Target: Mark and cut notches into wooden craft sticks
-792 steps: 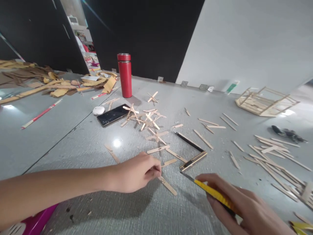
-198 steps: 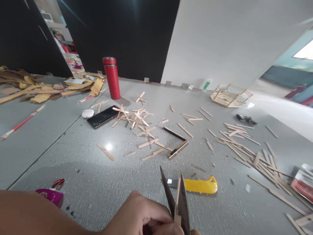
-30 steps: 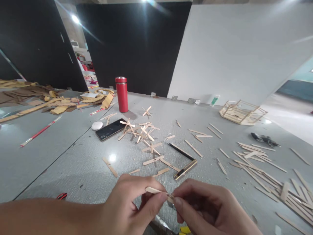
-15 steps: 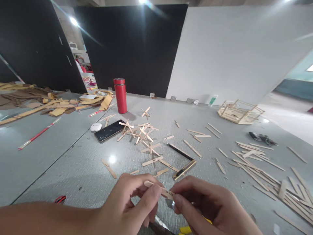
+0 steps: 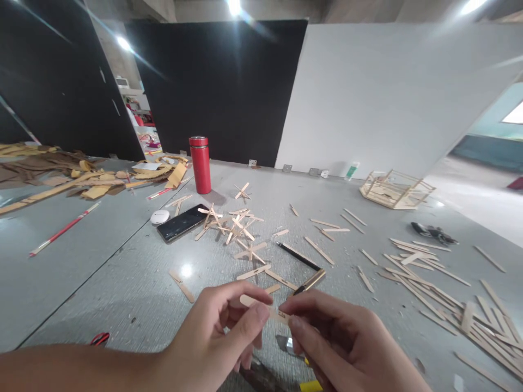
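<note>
Low at the middle of the view, the left hand (image 5: 220, 337) and the right hand (image 5: 339, 348) meet above the grey speckled tabletop (image 5: 134, 294), both pinched on 1 short flat pale wooden craft stick (image 5: 261, 307). The left thumb and forefinger close on its left end and the right thumb and forefinger clamp its right end, so the stick lies nearly level between the 2 hands, lifted clear of the table. Just beneath them a silver blade tip (image 5: 285, 344) shows, with a bit of yellow plastic (image 5: 311, 386) at the bottom edge (the right hand hides most of that tool). Just beyond the fingers lies a black-and-brass L-shaped square (image 5: 309, 280), flat on the table among a few single sticks. Farther back a loose heap of crossed pale wooden sticks (image 5: 237, 226) touches the corner of a black smartphone (image 5: 182, 222) lying screen up, and a small white round case (image 5: 159, 217) sits just left of the phone. Behind these a red cylindrical metal flask (image 5: 200, 165) stands upright. To the right, a spread of longer thin wooden strips (image 5: 429, 272) covers the table, and well beyond it rests an open frame built from wooden sticks (image 5: 394, 190). Far left, a pile of brown cardboard scraps (image 5: 81, 174) lies near a red-and-white striped rod (image 5: 61, 232).
</note>
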`<state>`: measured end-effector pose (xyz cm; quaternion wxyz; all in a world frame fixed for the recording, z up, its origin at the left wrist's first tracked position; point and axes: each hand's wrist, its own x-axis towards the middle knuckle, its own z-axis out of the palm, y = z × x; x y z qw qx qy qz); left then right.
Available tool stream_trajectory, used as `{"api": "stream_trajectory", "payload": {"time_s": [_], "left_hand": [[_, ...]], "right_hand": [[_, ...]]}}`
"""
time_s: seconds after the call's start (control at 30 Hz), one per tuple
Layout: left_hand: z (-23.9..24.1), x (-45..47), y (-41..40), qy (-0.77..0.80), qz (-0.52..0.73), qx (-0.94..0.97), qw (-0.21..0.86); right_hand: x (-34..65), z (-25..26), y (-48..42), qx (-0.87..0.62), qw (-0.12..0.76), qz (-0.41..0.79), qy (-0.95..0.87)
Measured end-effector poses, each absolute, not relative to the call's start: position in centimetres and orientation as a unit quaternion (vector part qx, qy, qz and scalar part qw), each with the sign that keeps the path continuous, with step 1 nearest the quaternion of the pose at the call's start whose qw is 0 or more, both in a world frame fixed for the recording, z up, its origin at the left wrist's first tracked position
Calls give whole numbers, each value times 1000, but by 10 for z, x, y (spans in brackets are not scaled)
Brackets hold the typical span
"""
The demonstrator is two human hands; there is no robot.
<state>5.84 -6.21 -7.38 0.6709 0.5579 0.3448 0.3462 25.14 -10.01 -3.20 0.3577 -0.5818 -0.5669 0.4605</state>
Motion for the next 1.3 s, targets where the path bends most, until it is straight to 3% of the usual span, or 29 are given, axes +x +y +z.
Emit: {"api": "stream_trajectory", "payload": {"time_s": [0.2,0.73,1.07,1.3], "left_hand": [[-74,59,-53,335,365,631,597],[-75,61,-51,291,310,583,693],[-74,61,-50,314,290,594,681],[-74,64,-46,334,248,628,658]], "right_hand": [[258,-39,-88,-580,324,564,-490],[266,-51,-85,-587,321,499,-551],[268,-58,-86,-583,322,481,-570],[265,-59,-84,-586,266,512,-569]]}}
